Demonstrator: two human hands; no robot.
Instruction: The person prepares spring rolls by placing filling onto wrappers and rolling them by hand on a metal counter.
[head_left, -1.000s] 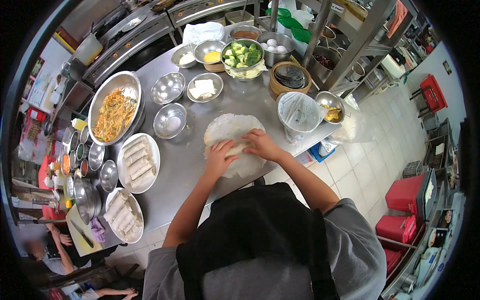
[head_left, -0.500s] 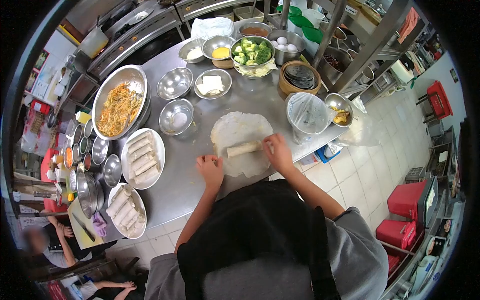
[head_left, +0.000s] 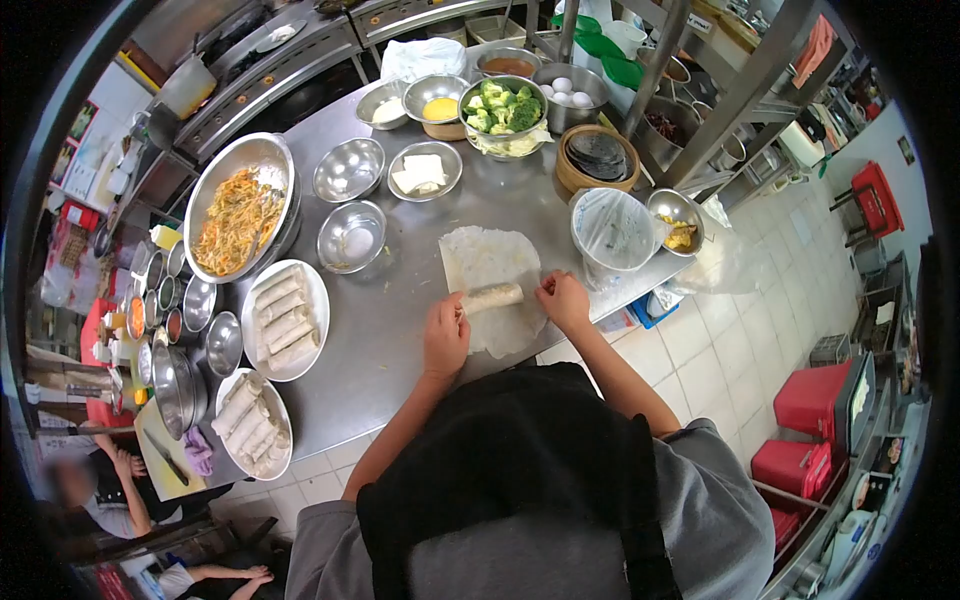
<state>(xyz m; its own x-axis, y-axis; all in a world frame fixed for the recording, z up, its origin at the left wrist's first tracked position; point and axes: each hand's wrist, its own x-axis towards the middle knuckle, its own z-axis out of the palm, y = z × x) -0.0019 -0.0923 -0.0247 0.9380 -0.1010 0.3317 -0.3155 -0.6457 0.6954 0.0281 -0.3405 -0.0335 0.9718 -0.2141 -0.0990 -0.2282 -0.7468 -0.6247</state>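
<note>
A thin, pale spring roll wrapper (head_left: 487, 252) lies on the steel table, with a partly rolled spring roll (head_left: 493, 297) across its nearer half. The wrapper's left side is folded inward and makes a straight edge. At the roll's left end, my left hand (head_left: 446, 335) has its fingers closed on the folded wrapper. My right hand (head_left: 564, 301) is pinched at the wrapper's right edge, just beyond the roll's other end. What lies between the right fingertips is mostly hidden.
Two white oval plates (head_left: 325, 318) (head_left: 288, 452) of finished rolls stand left, below a large bowl of shredded filling (head_left: 238, 222). Bowls of broccoli (head_left: 503, 106), eggs (head_left: 570, 93) and white blocks (head_left: 424, 172) line the back. A plastic-covered tub (head_left: 612, 235) stands right. Another person sits lower left.
My left hand has moved right and folded the wrapper's left side in against the roll's end. My right hand has shifted slightly to the right, off the roll to the wrapper's edge.
</note>
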